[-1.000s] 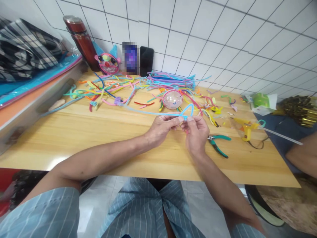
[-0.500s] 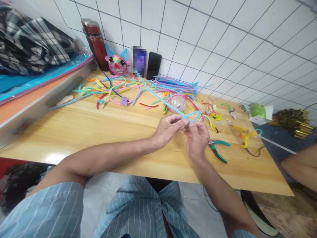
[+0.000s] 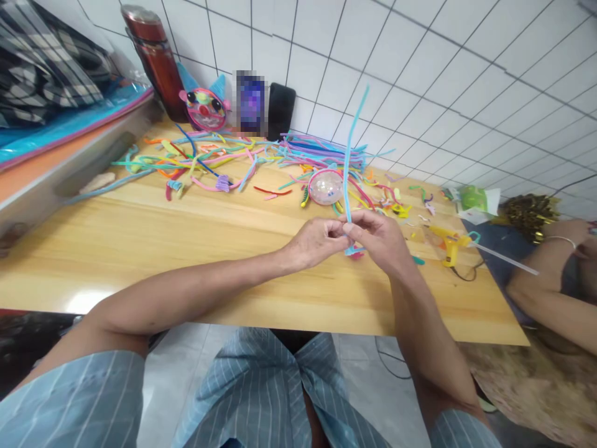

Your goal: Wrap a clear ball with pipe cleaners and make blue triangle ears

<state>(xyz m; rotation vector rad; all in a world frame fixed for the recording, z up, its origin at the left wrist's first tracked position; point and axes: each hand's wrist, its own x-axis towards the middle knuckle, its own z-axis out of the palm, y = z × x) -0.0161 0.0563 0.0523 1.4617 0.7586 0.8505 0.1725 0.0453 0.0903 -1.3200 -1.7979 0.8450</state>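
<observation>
Between my two hands is a light blue pipe cleaner, its long end rising upright against the tiled wall. My left hand pinches it near its lower part, thumb and forefinger together. My right hand grips it at the same spot, fingers curled over it. Below the fingers a bent blue piece shows, with a bit of pink beside it. Just behind my hands lies a clear round ball with a pink rim.
Loose coloured pipe cleaners lie along the back. A decorated face, a red flask and a black phone stand by the wall. At right are a yellow glue gun and another person's arm.
The long blue end has swung from leaning left to upright. My right hand has turned over the fingers and now covers most of the green-handled pliers. The view has shifted slightly.
</observation>
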